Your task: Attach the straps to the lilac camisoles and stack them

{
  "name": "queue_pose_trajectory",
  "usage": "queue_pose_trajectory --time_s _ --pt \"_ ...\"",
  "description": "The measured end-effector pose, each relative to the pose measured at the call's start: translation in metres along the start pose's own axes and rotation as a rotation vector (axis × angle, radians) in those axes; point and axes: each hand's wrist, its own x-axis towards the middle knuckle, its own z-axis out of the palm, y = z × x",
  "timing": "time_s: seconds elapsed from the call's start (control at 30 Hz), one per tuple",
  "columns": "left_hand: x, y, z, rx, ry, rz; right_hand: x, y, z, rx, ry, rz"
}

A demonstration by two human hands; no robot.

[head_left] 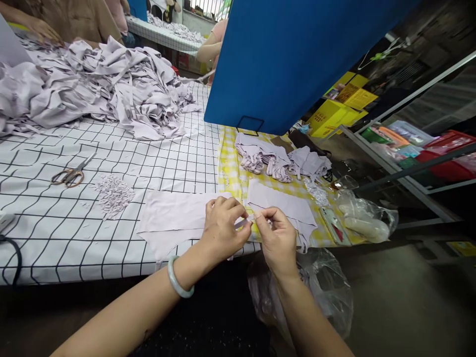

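Note:
My left hand [225,225], with a pale bracelet [178,278] on the wrist, is closed in a pinch above the table edge. Opposite it, the fingertips of my right hand [277,240] pinch too. Between the two runs a short pale lilac fabric strip [243,222], its ends hidden by fingers. Under and left of my left hand, a pale lilac garment piece [173,213] lies flat, its lower part reaching toward the edge. Beside my right hand rests a flat stack of similar lilac pieces [280,201].
Scissors [72,173] and a heap of small scraps [114,195] lie at left. A big fabric pile [111,89] fills the back left, near another person's hand [46,30]. A blue panel [282,59] stands behind bundled pieces [264,153]. A phone [334,225] and plastic bag [366,218] sit right.

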Motion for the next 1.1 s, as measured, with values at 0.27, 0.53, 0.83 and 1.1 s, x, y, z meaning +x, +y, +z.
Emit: queue_pose_trajectory --time_s 0.27,0.53,0.83,1.1 --pt "-0.002 -0.005 0.007 -0.057 0.059 0.010 0.003 0.008 0.005 0.340 -0.043 0.261" --pt "-0.001 -0.001 0.002 -0.043 0.088 0.028 0.001 0.001 0.011 0.228 0.018 0.127" --pt "0.002 0.003 -0.002 -0.081 0.057 -0.003 -0.008 -0.001 0.012 0.107 0.071 -0.015" --pt "-0.007 0.002 -0.004 -0.077 0.043 0.016 -0.009 0.005 0.009 0.192 0.135 0.030"
